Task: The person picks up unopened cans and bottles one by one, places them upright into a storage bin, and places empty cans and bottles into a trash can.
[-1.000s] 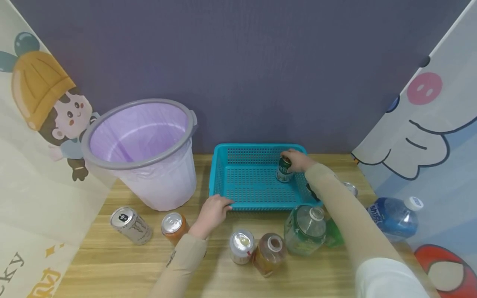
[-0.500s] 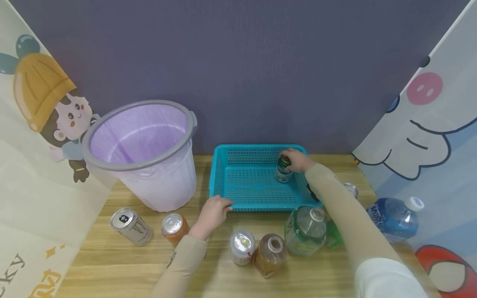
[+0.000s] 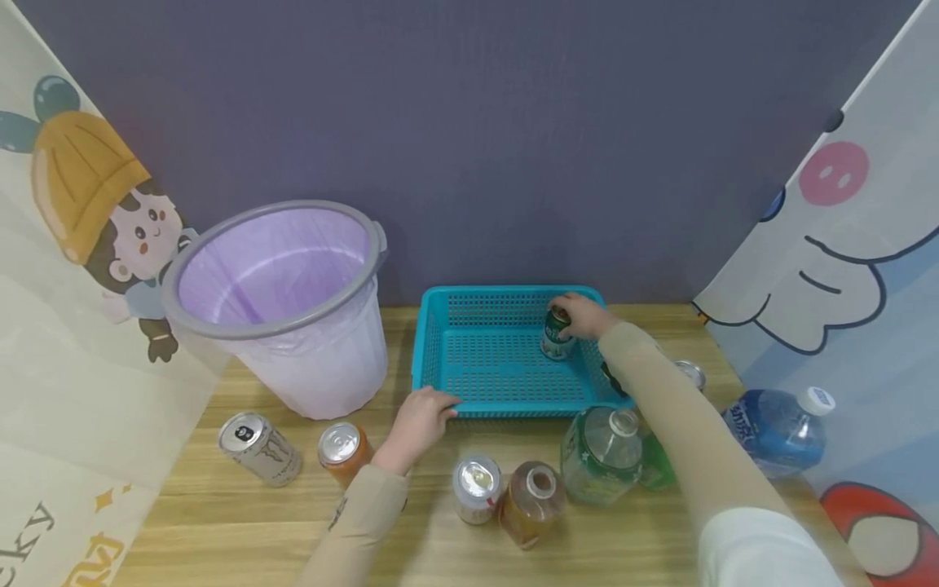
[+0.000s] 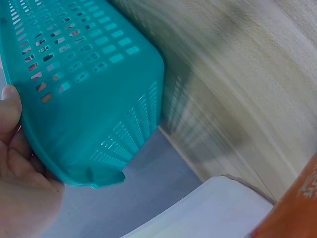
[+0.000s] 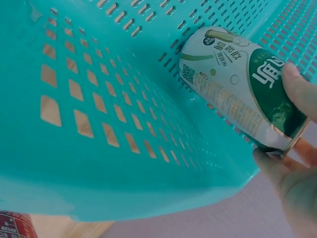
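My right hand (image 3: pixel 584 316) grips the upper end of a green and white drink can (image 5: pixel 233 84), thumb on one side and fingers on the other. That can stands upright at the right end of a turquoise plastic basket (image 3: pixel 506 405), its base at the perforated floor. At the basket's front left corner, my left hand (image 3: pixel 418 428) pinches the rim; in the left wrist view its thumb lies over the edge and the fingers curl beneath. An orange can (image 3: pixel 345 451) stands close beside the left wrist.
Left of the basket stands a lined purple bin (image 3: pixel 323 359). A grey can (image 3: pixel 260 448), a white can (image 3: pixel 477 489), a brownish bottle (image 3: pixel 531 505) and a large clear bottle (image 3: pixel 601 456) stand in front. A blue bottle (image 3: pixel 773 432) lies tilted at right, with another can (image 3: pixel 689 373) behind the right arm.
Both hands keep their holds on the basket rim and the can. The can and right hand have shifted very slightly left; the camera view has tilted slightly.
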Action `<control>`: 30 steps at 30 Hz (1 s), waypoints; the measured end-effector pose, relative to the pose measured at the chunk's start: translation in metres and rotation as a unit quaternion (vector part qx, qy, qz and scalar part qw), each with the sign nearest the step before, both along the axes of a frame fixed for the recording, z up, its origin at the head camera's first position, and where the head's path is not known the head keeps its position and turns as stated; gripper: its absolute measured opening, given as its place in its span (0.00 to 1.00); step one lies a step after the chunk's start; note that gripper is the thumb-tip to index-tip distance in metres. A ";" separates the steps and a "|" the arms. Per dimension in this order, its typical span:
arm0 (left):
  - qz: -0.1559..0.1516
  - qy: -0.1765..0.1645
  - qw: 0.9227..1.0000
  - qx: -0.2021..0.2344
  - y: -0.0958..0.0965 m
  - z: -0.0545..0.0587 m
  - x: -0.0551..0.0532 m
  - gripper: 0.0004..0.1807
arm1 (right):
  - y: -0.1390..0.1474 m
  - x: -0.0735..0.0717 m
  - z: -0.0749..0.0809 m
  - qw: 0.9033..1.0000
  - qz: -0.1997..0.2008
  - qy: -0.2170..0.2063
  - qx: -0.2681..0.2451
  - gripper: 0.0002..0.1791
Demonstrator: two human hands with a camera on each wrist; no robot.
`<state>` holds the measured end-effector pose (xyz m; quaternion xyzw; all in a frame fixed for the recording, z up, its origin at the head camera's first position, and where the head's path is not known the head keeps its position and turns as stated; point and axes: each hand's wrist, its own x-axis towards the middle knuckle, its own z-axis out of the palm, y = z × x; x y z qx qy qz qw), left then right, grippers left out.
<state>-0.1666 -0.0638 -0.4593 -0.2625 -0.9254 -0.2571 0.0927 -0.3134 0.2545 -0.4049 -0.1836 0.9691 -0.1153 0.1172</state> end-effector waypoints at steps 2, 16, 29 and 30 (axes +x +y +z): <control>0.000 -0.002 1.000 0.004 0.000 -0.001 0.000 0.08 | -0.001 0.001 0.000 1.000 -0.003 -0.002 0.002 0.35; 0.004 0.000 1.000 0.002 0.000 0.001 0.001 0.08 | 0.001 0.000 0.004 1.000 -0.011 0.010 -0.006 0.35; 0.013 0.006 1.000 -0.024 0.003 0.003 0.005 0.09 | 0.010 0.013 0.020 0.999 -0.007 0.015 -0.029 0.31; 0.015 0.006 1.000 -0.025 0.003 0.004 0.005 0.09 | 0.012 0.014 0.021 0.999 -0.005 0.015 -0.028 0.30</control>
